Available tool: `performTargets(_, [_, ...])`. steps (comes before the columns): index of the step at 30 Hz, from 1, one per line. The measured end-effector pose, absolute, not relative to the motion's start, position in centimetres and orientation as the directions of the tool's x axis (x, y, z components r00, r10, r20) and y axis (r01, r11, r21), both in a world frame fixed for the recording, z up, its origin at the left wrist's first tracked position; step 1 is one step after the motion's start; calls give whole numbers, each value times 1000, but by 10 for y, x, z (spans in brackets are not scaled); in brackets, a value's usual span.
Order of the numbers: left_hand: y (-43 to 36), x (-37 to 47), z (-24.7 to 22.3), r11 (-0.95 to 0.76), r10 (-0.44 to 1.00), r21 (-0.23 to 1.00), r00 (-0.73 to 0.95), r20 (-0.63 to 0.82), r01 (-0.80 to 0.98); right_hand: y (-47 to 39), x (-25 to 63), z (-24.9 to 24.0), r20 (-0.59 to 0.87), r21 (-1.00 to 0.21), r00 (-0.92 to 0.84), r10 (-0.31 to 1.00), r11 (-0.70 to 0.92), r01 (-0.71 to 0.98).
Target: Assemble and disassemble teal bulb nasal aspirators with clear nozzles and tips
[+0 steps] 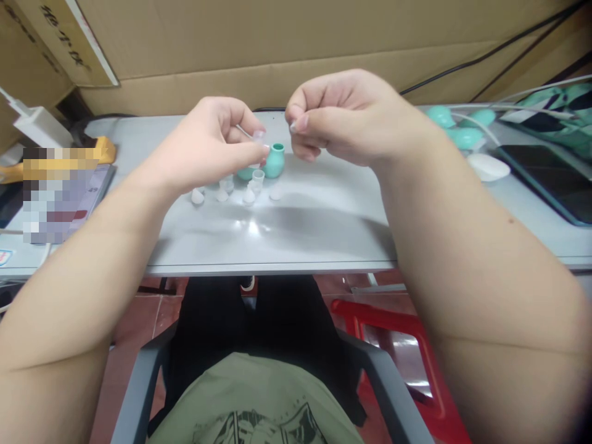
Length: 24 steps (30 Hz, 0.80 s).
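Between its thumb and fingers, my left hand (pixel 217 142) pinches a small clear plastic piece (pixel 259 135). My right hand (pixel 340 117) is closed to the right of it, thumb against the index finger on a tiny pale piece (pixel 293 126), too small to name. A teal vase-shaped bottle (pixel 274 161) stands on the desk between the hands; another teal object (pixel 247 173) is partly hidden beneath my left hand. In front of them are clear small cups (pixel 258 179) and several small white cones (pixel 248 195).
Teal pieces (pixel 465 137), a white mouse (pixel 488 167) and a dark tablet (pixel 550 182) lie at the right. A white charger (pixel 44 128) and a yellow tool (pixel 105 150) are at the left. Cardboard (pixel 198 43) stands behind the desk (pixel 277 243).
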<state>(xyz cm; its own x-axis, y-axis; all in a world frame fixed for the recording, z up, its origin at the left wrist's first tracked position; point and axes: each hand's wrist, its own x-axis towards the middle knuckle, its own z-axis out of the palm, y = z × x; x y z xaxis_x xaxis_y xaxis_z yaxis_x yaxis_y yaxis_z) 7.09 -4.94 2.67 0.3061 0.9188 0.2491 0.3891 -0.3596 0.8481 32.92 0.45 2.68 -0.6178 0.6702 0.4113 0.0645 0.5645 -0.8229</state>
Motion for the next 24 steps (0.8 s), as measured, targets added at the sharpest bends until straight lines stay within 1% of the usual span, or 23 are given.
performTargets(1, [-49,71,27,-366,916,839,315,249,403,5,332,29,397,-833,-631,666,551,57])
performTargets(2, [-49,70,27,-389,906,823,331,262,414,5,335,31,360,-828,-661,658,552,100])
performTargets(3, [-47,69,26,-424,890,801,356,284,422,6,338,32,309,-799,-678,667,569,196])
performTargets(4, [-45,69,25,-466,869,779,382,313,420,8,339,32,225,-708,-698,680,606,362])
performTargets(5, [-42,69,23,-509,847,757,395,355,410,10,339,31,153,-568,-682,715,628,531])
performTargets(6, [-38,69,21,-549,824,734,406,395,400,13,339,28,114,-439,-624,773,603,666])
performTargets(7, [-35,69,18,-582,802,712,418,426,392,17,337,25,83,-343,-597,798,585,735])
performTargets(8, [-32,70,15,-609,783,692,435,445,388,21,335,21,28,-287,-607,794,589,756])
performTargets(11, [-28,73,7,-639,755,668,476,450,381,29,333,15,13,-290,-667,745,641,711])
performTargets(12, [-28,74,4,-636,757,678,468,456,368,29,335,16,6,-313,-667,745,635,707])
performTargets(13, [-29,75,2,-646,755,684,412,510,339,28,337,19,-4,-313,-636,772,603,734])
performTargets(14, [-30,76,0,-623,778,693,383,498,364,25,341,22,52,-316,-616,786,598,736])
performTargets(15, [-31,77,-1,-612,788,691,375,489,385,20,344,27,162,-343,-572,804,589,732])
performTargets(16, [-32,77,-1,-606,794,688,364,488,400,15,348,31,217,-413,-541,812,579,703])
performTargets(17, [-32,78,-2,-600,799,681,364,479,420,10,350,34,298,-529,-556,776,619,581])
performTargets(18, [-32,79,-2,-603,796,673,365,482,427,5,350,37,383,-649,-560,735,645,403])
performTargets(19, [-32,80,-3,-611,791,666,365,491,427,-1,348,38,396,-726,-563,725,623,291])
performTargets(20, [-31,81,-3,-623,782,659,366,505,422,-6,343,38,387,-747,-557,735,604,278])
performTargets(24, [-30,86,-4,-638,768,667,384,513,385,-26,307,32,313,-751,-578,754,569,336])
